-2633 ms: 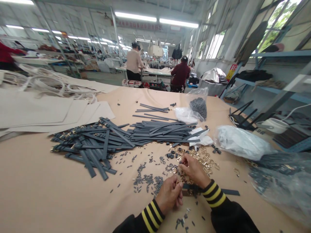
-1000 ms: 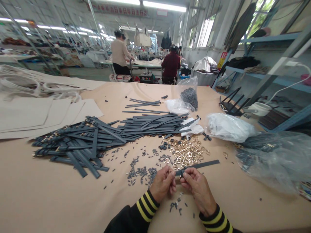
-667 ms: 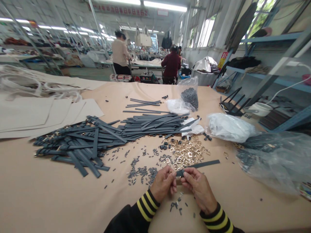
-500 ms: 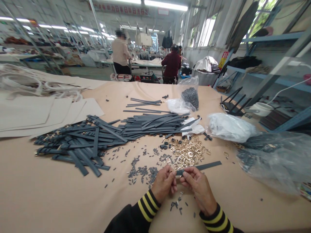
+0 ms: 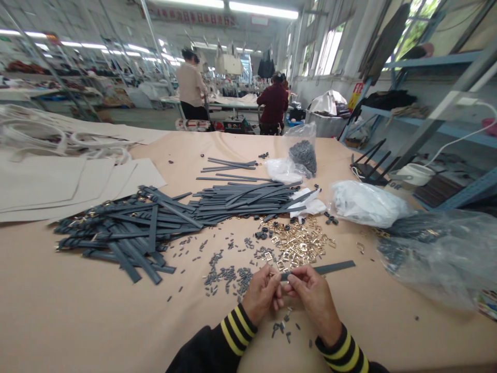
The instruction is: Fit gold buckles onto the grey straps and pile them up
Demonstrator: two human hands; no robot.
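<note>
Two hands on one grey strap, low centre of the view, over the tan-covered table. Left hand is closed in a pinch on the strap's left end, thumb against fingers. Right hand is closed in a similar pinch just beside it, the two almost touching. That end probably carries a small gold buckle, but fingers hide most of it, so I can't confirm.

Free strap end points right, held above the table and well apart from the transparent plastic bag. Moving room is tight upward: the gold buckle heap sits just past the strap. Grey metal tips lie just left of the left hand, and a small scatter of grey tips lies between the wrists. Long strap piles spread further left. Black striped sleeves enter from the bottom frame edge. Canvas panels lie along the table's left side.
</note>
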